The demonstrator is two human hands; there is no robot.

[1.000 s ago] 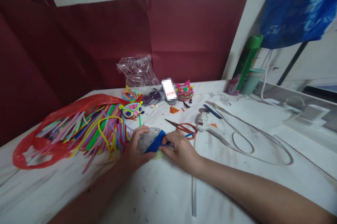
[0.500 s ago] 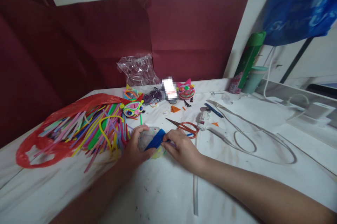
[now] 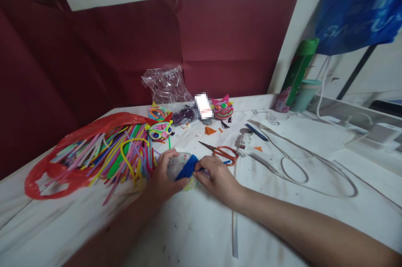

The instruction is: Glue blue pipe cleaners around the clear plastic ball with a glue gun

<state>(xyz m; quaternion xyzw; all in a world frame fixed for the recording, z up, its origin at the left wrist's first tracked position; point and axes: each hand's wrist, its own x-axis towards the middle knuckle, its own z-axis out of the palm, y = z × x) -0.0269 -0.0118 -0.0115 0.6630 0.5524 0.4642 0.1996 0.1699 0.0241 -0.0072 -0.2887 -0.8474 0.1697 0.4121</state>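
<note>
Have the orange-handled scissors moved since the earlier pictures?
No: against the maroon backing, the orange-handled scissors keep their place; the whole view just shifts slightly.

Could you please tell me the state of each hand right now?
Left hand: closed around the clear, rounded piece.
Right hand: closed, apparently pinching the edge of the blue band on that piece.

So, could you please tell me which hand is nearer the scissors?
Right: the right hand is just on the near side of the scissors; the left hand is farther off, to their left.
</note>
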